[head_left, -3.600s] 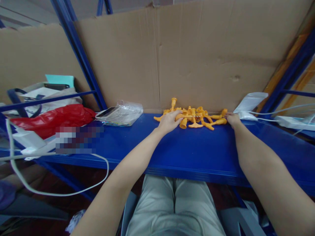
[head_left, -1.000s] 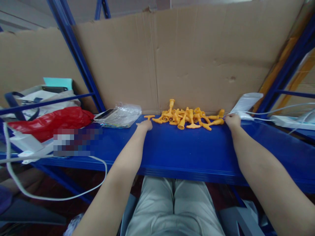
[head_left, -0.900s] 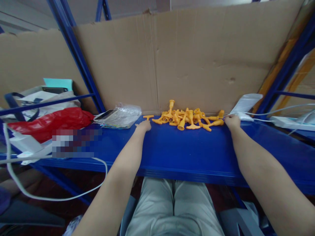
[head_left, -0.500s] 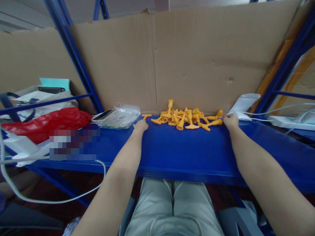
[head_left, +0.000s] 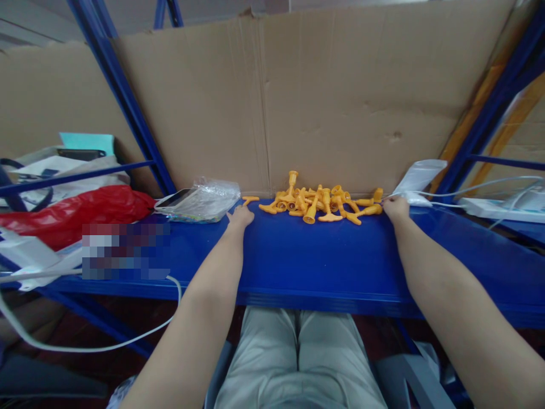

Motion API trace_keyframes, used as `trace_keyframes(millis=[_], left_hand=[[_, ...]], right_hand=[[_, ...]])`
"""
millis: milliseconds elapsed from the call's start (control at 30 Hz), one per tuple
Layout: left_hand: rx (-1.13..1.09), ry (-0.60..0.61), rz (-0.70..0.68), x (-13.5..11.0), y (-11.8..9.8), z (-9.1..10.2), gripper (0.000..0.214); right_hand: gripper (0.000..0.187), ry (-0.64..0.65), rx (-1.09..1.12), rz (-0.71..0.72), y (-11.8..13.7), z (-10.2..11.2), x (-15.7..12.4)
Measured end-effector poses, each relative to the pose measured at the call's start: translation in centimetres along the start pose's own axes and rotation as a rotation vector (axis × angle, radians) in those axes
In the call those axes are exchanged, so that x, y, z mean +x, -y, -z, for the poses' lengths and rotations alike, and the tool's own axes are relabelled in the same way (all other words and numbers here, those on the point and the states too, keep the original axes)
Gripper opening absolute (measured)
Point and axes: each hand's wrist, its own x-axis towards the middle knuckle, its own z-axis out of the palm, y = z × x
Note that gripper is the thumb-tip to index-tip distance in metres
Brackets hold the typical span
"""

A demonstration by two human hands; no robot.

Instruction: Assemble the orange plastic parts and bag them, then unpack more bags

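My left hand (head_left: 241,217) reaches to the back of the blue shelf, with its fingers closed round the lower part of a yellow T-handled piece (head_left: 251,199). Only the crossbar of that piece shows beyond the fingers. To its right lies a loose pile of similar yellow T-handled pieces (head_left: 324,203) with flared, cup-like ends. My right hand (head_left: 395,208) is at the right end of the pile, beside a clear plastic bag (head_left: 419,177). Its fingers are drawn together; what they hold, if anything, is hidden.
The blue shelf (head_left: 293,261) has a cardboard wall (head_left: 204,108) behind it and blue posts at both sides. Left of my hand lie a plastic-wrapped packet (head_left: 208,200) and a red bag (head_left: 85,213). White cables (head_left: 502,184) run at the right; another loops off the left front edge.
The whole view has shifted slightly left and up. Both hands stay in nearly the same places relative to the shelf and the yellow pieces.
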Motion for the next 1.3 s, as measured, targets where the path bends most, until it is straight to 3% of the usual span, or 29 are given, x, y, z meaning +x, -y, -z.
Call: trace_keyframes(millis=[233, 600, 1067, 1300], left_hand=[[0.051, 0.023, -0.031, 1.0, 0.2, -0.3, 0.058], [0.076, 0.063, -0.034, 1.9, 0.1, -0.1, 0.058], [0.025, 0.002, -0.09, 1.8, 0.2, -0.2, 0.051], [0.015, -0.071, -0.153, 1.3, 0.0, 0.0, 0.05]], right_hand=[[0.026, -0.014, -0.001, 0.033, -0.1, -0.2, 0.0], [0.037, 0.081, -0.041, -0.019, 1.3, 0.8, -1.2], [0.027, 0.036, -0.002, 0.017, 0.8, 0.4, -1.1], [0.032, -0.027, 0.051, 0.054, 1.6, 0.5, -0.8]])
